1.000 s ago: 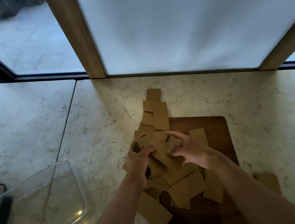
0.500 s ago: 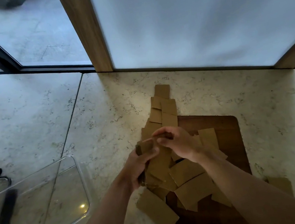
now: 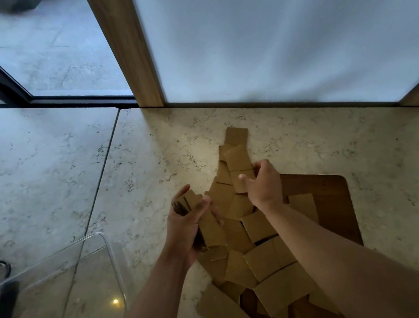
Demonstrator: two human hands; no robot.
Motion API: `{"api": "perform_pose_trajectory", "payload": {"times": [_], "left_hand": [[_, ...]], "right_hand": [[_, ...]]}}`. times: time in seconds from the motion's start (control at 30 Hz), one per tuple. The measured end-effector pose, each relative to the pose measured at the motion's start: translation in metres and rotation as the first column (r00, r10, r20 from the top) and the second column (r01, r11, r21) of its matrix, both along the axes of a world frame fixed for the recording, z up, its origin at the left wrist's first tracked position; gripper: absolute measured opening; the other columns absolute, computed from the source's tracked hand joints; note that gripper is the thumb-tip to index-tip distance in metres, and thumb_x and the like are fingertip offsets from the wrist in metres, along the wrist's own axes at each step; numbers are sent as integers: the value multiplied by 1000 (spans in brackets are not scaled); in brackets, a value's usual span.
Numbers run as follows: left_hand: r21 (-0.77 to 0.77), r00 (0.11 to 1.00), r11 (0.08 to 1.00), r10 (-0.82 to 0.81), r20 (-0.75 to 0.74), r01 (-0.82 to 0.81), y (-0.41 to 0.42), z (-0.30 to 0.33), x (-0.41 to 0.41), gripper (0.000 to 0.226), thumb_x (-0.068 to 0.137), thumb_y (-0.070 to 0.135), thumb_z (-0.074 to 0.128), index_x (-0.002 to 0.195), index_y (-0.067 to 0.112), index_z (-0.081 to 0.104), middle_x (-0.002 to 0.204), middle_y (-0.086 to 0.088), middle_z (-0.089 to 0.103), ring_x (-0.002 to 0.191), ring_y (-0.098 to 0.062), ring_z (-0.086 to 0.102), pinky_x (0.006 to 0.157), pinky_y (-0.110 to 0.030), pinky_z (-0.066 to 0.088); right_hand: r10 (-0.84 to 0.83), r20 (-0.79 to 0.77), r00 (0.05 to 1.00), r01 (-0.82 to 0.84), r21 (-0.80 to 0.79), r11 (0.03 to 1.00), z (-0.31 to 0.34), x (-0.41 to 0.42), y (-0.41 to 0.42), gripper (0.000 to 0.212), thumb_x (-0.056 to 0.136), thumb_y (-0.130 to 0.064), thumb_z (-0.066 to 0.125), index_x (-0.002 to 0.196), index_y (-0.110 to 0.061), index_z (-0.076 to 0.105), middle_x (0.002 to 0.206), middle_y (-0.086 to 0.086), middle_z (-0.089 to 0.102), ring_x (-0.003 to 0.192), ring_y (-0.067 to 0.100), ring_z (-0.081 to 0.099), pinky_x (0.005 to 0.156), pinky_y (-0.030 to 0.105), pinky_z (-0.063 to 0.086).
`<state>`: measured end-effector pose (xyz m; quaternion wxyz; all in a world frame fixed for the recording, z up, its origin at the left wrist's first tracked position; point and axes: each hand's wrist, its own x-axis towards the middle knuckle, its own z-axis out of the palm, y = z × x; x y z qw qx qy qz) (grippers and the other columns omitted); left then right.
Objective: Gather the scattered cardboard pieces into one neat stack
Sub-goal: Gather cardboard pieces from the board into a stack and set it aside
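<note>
Several brown cardboard pieces (image 3: 265,258) lie scattered and overlapping on a dark wooden board (image 3: 332,210) and on the marble counter beyond it. A line of pieces (image 3: 236,151) runs toward the wall. My left hand (image 3: 186,227) grips an upright stack of cardboard pieces (image 3: 202,221) at the board's left edge. My right hand (image 3: 263,185) has its thumb and fingers closed on a single cardboard piece (image 3: 243,181) near the far end of the pile. One long piece (image 3: 224,316) lies at the front left, off the board.
A clear plastic tray (image 3: 59,297) sits on the counter to the left, with a dark object at its near left. A wooden post (image 3: 127,47) and a white panel stand at the back. A window runs along the far left.
My right hand has left the stack and reached farther away to a piece near the wall end. My left hand keeps the stack, now a little to the left.
</note>
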<state>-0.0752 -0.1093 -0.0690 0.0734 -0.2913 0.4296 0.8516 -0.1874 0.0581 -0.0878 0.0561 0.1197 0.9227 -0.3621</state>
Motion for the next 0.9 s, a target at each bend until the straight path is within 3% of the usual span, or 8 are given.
{"api": "perform_pose_trajectory", "payload": {"times": [0.1, 0.23, 0.3, 0.4, 0.5, 0.57, 0.73, 0.9], "left_hand": [[-159, 999, 987, 23, 24, -18, 6, 4, -18, 82, 72, 28, 91, 141, 36, 48, 88, -18, 75, 76, -38, 70, 77, -60, 59], [-282, 994, 958, -24, 106, 53, 17, 7, -46, 70, 75, 23, 91, 134, 36, 55, 114, -11, 70, 93, -32, 74, 57, -42, 65], [-310, 989, 947, -43, 143, 86, 16, 2, -56, 65, 74, 11, 88, 125, 41, 60, 111, -9, 71, 90, -31, 74, 53, -39, 64], [-273, 986, 959, -32, 161, 75, 6, -4, -65, 68, 61, 11, 85, 113, 50, 65, 108, -11, 79, 99, -35, 76, 77, -60, 64], [-298, 991, 954, 20, 130, 20, -2, -10, -75, 58, 77, 6, 83, 110, 50, 64, 103, -8, 81, 93, -31, 79, 72, -49, 66], [-319, 994, 948, 47, 101, -13, -6, -12, -86, 52, 83, 8, 83, 114, 45, 62, 105, -12, 79, 86, -30, 80, 68, -44, 65], [-403, 997, 915, 27, 75, 5, -13, -9, -114, 52, 77, 35, 88, 119, 36, 57, 112, -13, 75, 85, -26, 80, 77, -49, 67], [-382, 986, 917, -60, 156, 116, -3, -10, -124, 75, 63, 47, 92, 126, 26, 56, 108, -17, 75, 87, -30, 78, 80, -54, 65]], "right_hand": [[-171, -56, 984, 154, -227, 962, 9, 6, 8, 22, 98, -28, 62, 104, -8, 69, 97, 4, 74, 86, 16, 69, 67, 17, 46], [261, 194, 946, -168, -397, 902, 10, 19, 1, 20, 96, -41, 62, 91, -26, 75, 77, -9, 75, 69, 6, 70, 58, 16, 53], [202, 81, 976, -176, -248, 952, 5, 6, -2, 24, 98, -39, 60, 91, -24, 77, 75, -8, 74, 63, 3, 65, 55, 13, 46], [-102, -28, 994, 101, -31, 994, 7, -36, -9, 34, 97, -41, 61, 107, -11, 70, 100, 7, 73, 78, 12, 63, 63, 20, 50], [-52, 83, 995, 23, 321, 947, 4, -64, -32, 68, 85, -67, 62, 118, -7, 58, 116, 13, 59, 100, 25, 59, 84, 36, 55], [-36, 119, 992, -11, 373, 928, 2, -71, -48, 73, 82, -64, 68, 124, -6, 52, 124, 16, 53, 110, 28, 54, 91, 39, 53], [-211, -41, 977, 196, -228, 954, -3, -76, -34, 28, 93, -29, 70, 113, -12, 61, 112, 6, 71, 92, 13, 67, 73, 22, 53], [-80, 42, 996, 90, -450, 888, -8, -52, -20, 13, 95, -31, 67, 83, -29, 63, 87, 2, 76, 65, 6, 71, 59, 28, 61]]}}
